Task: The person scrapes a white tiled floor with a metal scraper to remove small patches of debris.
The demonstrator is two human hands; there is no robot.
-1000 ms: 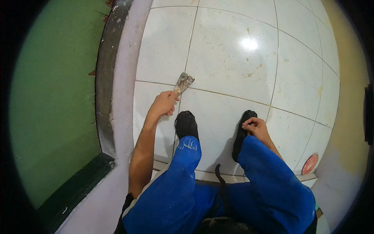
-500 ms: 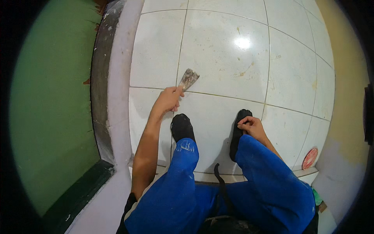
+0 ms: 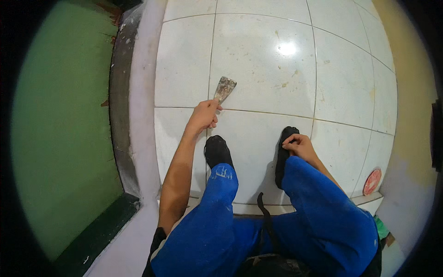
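Observation:
My left hand [image 3: 204,115] is closed round the handle of a putty knife [image 3: 225,87]. Its broad metal blade is stained with dark and pale residue and points away from me over the white floor tiles [image 3: 258,60]; whether it touches them I cannot tell. My fingers hide most of the handle. My right hand [image 3: 299,145] rests by my right knee, above my dark-socked right foot [image 3: 282,161]. Its thumb and fingertips are pinched together, and whatever they may hold is too small to make out.
Yellowish specks and smears [image 3: 282,85] dot the tiles ahead. A red round object [image 3: 372,181] leans near the right wall [image 3: 410,115], with something green [image 3: 381,227] below it. On the left stand a pale door jamb [image 3: 142,92] and a green surface [image 3: 64,138].
My left hand and the putty knife have shifted slightly away from me, and the blade is turned a little. The right hand keeps its pinch. The whole view has moved slightly.

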